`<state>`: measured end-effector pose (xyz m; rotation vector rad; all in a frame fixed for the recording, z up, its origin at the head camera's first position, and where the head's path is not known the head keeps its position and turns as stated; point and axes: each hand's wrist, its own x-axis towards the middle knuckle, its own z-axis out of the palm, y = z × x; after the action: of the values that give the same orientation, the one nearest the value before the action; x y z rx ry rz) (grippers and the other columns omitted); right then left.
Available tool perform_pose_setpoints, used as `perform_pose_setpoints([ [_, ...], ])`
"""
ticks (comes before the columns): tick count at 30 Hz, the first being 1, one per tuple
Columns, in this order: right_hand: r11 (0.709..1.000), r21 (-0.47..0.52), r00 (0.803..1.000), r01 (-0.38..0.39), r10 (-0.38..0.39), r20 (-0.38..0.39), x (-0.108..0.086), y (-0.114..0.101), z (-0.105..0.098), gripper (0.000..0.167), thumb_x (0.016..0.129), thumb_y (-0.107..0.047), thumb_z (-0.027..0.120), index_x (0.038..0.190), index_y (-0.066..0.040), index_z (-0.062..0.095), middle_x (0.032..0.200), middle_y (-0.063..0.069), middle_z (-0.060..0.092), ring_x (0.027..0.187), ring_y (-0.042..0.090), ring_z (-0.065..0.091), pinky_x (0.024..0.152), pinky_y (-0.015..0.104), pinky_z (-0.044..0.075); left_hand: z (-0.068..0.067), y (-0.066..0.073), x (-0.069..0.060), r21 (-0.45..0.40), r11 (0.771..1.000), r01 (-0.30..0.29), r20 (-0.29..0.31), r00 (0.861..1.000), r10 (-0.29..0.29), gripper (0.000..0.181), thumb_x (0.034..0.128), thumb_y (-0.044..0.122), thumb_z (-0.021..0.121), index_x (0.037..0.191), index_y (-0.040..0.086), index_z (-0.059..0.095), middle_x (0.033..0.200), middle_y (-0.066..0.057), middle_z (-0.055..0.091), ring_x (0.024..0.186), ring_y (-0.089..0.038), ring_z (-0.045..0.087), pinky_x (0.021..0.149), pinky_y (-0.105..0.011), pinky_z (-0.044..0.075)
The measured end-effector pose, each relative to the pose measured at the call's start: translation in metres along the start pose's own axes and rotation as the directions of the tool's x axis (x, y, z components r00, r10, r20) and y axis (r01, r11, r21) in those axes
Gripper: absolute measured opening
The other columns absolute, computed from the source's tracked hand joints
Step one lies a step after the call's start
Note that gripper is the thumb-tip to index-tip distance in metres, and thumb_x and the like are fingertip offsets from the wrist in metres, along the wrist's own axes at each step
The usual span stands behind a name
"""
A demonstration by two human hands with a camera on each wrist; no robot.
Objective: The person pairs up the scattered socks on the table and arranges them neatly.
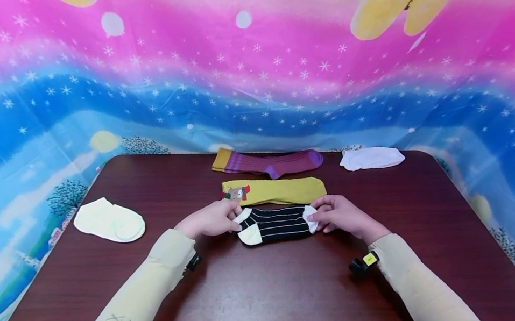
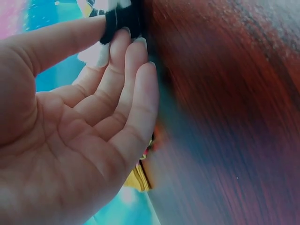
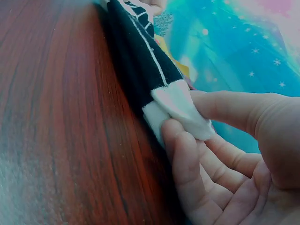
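Observation:
A black ankle sock [image 1: 280,223] with thin white stripes and white heel, cuff and toe lies crosswise between both hands. My left hand [image 1: 212,219] pinches its cuff end; in the left wrist view the thumb and fingertips close on black fabric, the other fingers bent loosely. At the opposite end, my right hand [image 1: 343,217] pinches the white toe [image 3: 183,108] between thumb and fingers. Just behind the striped sock lies a yellow sock [image 1: 286,191] with an animal face, close to the left fingers.
Farther back is a purple sock [image 1: 282,162] with a mustard cuff. One white sock [image 1: 109,221] lies at the left and another white sock [image 1: 371,158] at the back right. The dark wooden table [image 1: 256,301] meets a patterned cloth backdrop [image 1: 246,75] behind.

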<state>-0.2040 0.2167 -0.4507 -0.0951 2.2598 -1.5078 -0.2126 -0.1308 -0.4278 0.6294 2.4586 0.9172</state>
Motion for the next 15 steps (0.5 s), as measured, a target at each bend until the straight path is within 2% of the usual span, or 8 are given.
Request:
perform_pose_setpoints([
  [9,0.989,-0.144,0.999,0.007,-0.014,-0.043,0.0033,-0.0002,0.0026,0.037,0.092,-0.018,0.078,0.118,0.001,0.059,0.086,0.009,0.071,0.069,0.023,0.067,0.059,0.032,0.054,0.0005,0.0055,0.0014,0.07,0.997,0.04,-0.02,0.999,-0.038,0.019,0.0886,0.008,0.077,0.102,0.005,0.063,0.086,-0.002,0.063,0.08,-0.017,0.057,0.081,-0.033,0.047],
  [15,0.982,-0.19,0.998,0.003,-0.016,-0.067,0.0032,-0.0018,0.0042,0.034,0.089,-0.017,0.08,0.113,-0.001,0.062,0.086,0.009,0.07,0.066,0.022,0.066,0.057,0.033,0.053,0.0014,0.0076,0.001,0.09,0.994,0.069,-0.019,0.998,-0.067,0.021,0.0885,0.009,0.078,0.101,0.006,0.062,0.087,-0.004,0.061,0.081,-0.019,0.055,0.079,-0.033,0.046],
])
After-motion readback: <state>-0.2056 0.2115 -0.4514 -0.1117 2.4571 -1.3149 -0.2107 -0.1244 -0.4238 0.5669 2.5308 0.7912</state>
